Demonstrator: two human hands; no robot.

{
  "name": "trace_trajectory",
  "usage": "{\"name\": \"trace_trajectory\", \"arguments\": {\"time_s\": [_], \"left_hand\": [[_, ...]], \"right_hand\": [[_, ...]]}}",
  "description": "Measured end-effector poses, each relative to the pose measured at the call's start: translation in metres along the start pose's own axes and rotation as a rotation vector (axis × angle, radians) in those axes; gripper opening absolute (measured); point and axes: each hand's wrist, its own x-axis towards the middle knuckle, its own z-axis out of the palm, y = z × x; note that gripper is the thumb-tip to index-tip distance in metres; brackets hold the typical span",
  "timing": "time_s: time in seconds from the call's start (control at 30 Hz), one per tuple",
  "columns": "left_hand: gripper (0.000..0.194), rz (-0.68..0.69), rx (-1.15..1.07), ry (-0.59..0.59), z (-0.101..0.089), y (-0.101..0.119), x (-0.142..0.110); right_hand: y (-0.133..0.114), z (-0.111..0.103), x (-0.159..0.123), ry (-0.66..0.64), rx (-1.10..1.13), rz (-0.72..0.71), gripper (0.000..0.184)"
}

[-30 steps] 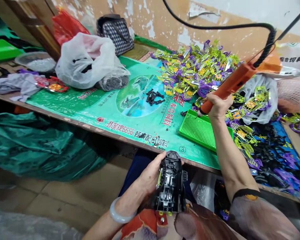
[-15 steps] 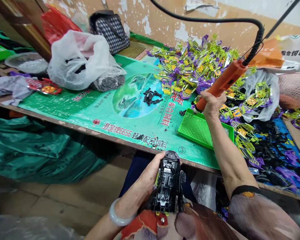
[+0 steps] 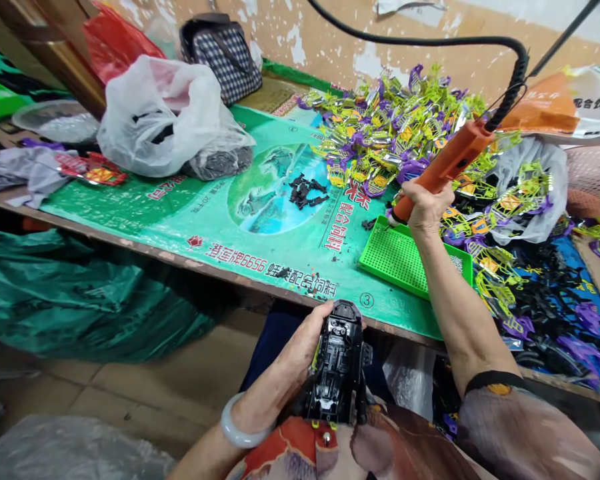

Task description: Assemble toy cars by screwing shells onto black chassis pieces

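Note:
My left hand [image 3: 304,343] is closed around the side of a black plastic toy car body [image 3: 336,363], held at my lap by the table's edge with its moulded parts facing up. A bit of yellow-green shows along its left side. In my right hand [image 3: 427,203] is an orange electric screwdriver [image 3: 440,170], tilted, with a black cable at its upper end. The tool's lower end is over the far left corner of a green perforated tray [image 3: 393,257]. Small shiny pieces, too small to name surely, lie at the tray's right end, partly behind my forearm.
A big pile of yellow-green and purple plastic parts [image 3: 390,127] covers the back right. Black parts [image 3: 545,300] spread along the right side. Several black pieces [image 3: 306,191] lie mid-table on the green sheet. A white plastic bag [image 3: 150,120] and a checked bag [image 3: 225,60] stand back left.
The view has shifted slightly. Both hands keep their grips, and the screwdriver's end stays over the tray's corner.

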Motion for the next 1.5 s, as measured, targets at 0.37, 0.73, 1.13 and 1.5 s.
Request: {"name": "trace_trajectory", "arguments": {"time_s": [0.37, 0.73, 1.13, 1.5], "left_hand": [[0.051, -0.043, -0.038, 0.046, -0.003, 0.000, -0.001], [0.050, 0.033, 0.003, 0.033, -0.004, -0.005, 0.002], [0.044, 0.128, 0.044, -0.040, -0.009, -0.018, -0.006], [0.043, 0.110, -0.009, -0.005, -0.003, -0.014, -0.012]], "right_hand": [[-0.004, 0.000, -0.004, -0.086, -0.052, -0.030, 0.025], [-0.028, -0.005, -0.002, -0.055, 0.185, -0.003, 0.019], [-0.168, -0.009, -0.116, -0.477, 0.603, 0.189, 0.022], [-0.161, 0.002, -0.138, -0.529, 0.575, 0.231, 0.023]]}}
